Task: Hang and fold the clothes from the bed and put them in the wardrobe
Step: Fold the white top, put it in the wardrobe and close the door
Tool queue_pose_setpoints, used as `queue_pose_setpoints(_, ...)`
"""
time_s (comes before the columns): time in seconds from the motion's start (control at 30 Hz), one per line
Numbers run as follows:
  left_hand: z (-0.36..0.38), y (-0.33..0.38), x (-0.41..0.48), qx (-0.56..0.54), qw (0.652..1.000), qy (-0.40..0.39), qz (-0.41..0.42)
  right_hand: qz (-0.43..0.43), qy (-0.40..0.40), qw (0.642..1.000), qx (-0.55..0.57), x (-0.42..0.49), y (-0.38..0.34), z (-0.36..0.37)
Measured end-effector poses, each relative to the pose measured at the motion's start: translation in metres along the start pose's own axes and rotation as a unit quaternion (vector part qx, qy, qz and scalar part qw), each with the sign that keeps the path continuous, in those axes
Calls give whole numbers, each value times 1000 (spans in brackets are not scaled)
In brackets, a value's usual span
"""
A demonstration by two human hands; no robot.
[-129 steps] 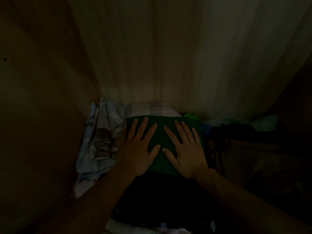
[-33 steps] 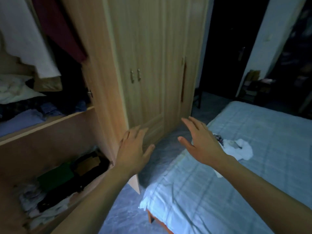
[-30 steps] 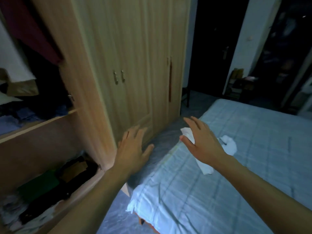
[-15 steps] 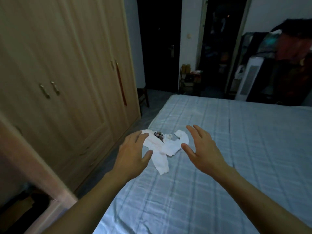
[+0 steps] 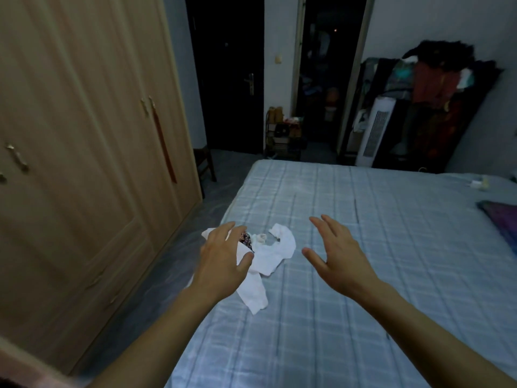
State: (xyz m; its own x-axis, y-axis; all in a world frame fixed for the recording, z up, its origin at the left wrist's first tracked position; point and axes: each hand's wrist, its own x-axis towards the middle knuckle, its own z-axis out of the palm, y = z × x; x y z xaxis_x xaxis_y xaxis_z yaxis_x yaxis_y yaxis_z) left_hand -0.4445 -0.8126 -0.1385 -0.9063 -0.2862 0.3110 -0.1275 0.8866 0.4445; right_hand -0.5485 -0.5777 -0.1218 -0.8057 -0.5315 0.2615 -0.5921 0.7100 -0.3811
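Both arms reach forward over the bed (image 5: 377,275). The left hand (image 5: 223,261) is spread, palm down, with fingers loosely bent and the thumb out to the side. It hangs over the left part of a white garment (image 5: 272,257) and grasps nothing. Whether its fingertips touch the cloth cannot be told. The right hand (image 5: 338,256) is likewise released, fingers straight and fanned, and is poised over bare sheet just to the right of the garment.

The garment is a small, soft, crumpled piece of white fabric lying near the bed's left edge. One long limp strip of it trails toward the viewer. A dark patterned scrap (image 5: 246,238) shows within its folds beside the left fingers.

The bed is covered with a pale blue sheet with a woven check of lighter lines, lightly wrinkled. A purple, flat cloth item (image 5: 500,219) lies at its far right edge.

To the left stands the wardrobe (image 5: 84,135), made of light wood-grain panels. The doors in view are shut and have small metal handles, and a red strip (image 5: 165,147) hangs along one door.

At the back are a dark door (image 5: 232,79), a white tower fan (image 5: 375,135) and a rack heaped with dark and red clothing (image 5: 436,79).
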Motion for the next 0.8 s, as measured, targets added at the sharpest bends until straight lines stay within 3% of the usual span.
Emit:
queue_pose_setpoints(0.4,37,-129,68,-11,998,-59,-28,49,-80,995,-40,83,-33,94)
queue_pose_setpoints(0.8,86,-155,122,19,992,-115,-49,80,-131,988,-18,144,20,139)
